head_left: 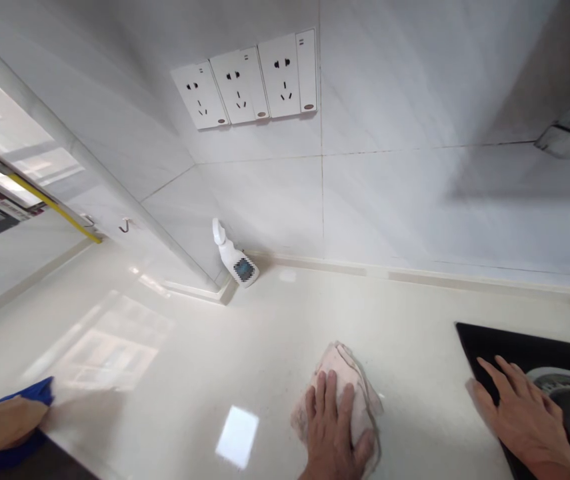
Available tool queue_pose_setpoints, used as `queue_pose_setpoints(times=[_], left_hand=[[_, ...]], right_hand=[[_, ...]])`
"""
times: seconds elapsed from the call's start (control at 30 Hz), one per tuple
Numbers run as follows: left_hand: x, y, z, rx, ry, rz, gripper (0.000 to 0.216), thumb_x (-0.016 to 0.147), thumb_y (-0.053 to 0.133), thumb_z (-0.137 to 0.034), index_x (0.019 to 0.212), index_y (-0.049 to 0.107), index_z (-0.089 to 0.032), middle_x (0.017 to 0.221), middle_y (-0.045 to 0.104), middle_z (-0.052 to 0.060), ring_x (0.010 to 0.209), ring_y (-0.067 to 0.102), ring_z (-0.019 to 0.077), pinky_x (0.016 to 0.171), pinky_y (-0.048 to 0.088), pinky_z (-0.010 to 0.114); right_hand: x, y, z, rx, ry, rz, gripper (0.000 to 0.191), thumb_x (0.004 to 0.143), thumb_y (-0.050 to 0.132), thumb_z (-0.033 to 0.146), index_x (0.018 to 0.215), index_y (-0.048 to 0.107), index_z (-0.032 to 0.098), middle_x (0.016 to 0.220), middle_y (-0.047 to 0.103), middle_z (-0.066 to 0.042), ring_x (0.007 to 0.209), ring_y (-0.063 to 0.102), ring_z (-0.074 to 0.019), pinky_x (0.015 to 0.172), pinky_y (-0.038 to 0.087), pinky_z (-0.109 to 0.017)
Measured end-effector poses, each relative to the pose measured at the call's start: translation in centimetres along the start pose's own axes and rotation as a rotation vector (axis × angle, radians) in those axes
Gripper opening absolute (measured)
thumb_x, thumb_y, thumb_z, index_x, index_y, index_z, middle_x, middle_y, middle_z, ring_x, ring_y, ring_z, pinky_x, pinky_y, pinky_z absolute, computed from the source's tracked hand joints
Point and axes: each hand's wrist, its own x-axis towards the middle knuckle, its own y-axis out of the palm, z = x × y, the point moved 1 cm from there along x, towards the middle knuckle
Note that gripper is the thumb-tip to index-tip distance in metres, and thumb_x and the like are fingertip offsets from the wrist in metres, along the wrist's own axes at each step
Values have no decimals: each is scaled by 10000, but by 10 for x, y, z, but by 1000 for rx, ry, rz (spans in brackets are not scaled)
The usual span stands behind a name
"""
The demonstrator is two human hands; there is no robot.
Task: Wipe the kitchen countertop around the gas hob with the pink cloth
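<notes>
My left hand [332, 427] lies palm down on a pale pink cloth [337, 357], fingers stretched out and slightly apart, pressing it onto the white countertop [185, 413]. Part of the cloth is bunched beneath the palm and hidden. To the right, my right hand [525, 420] is spread open over the left edge of a black cooktop [479, 340], holding nothing. Whether its palm touches the surface I cannot tell. At the far left, another person's hand [9, 423] is on a blue cloth [39, 390].
A white spray bottle [229, 257] stands in the corner by the tiled wall [389, 200]. Above it is a row of wall sockets [245, 83]. A wall end [165, 257] juts in at left, with a yellow pipe [55, 207] beyond. A round metal burner [565, 383] sits on the cooktop.
</notes>
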Motion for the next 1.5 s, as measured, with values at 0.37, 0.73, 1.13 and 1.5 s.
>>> queue_pose_setpoints(times=[0.37,0.73,1.13,1.5], left_hand=[[-3,-2,2,-3,11,6,763,911,680,-510,1584,483,-212,1674,421,172,1577,335,389,1194,347,553],[-14,-4,8,0,34,15,763,920,648,-589,1580,490,-241,1652,462,157,1577,346,368,1203,331,542],[-22,-7,14,-8,50,11,752,904,651,-614,1555,526,-261,1655,460,146,1579,343,365,1216,311,533],[-21,-6,15,-17,66,1,769,913,654,-592,1575,496,-234,1671,433,156,1576,343,374,1233,276,529]], right_hand=[[0,2,-2,11,-18,-22,777,963,228,684,1442,594,195,1614,479,-168,1500,419,-412,1203,327,-660],[0,-2,3,-1,-23,-37,773,953,217,661,1433,596,188,1616,475,-166,1491,429,-415,1207,328,-651],[-2,-2,4,-35,-28,-30,761,965,209,655,1457,571,202,1613,474,-153,1503,412,-393,1210,319,-635],[0,6,-7,-13,-22,-11,773,964,233,686,1452,590,203,1623,470,-155,1499,410,-407,1187,333,-663]])
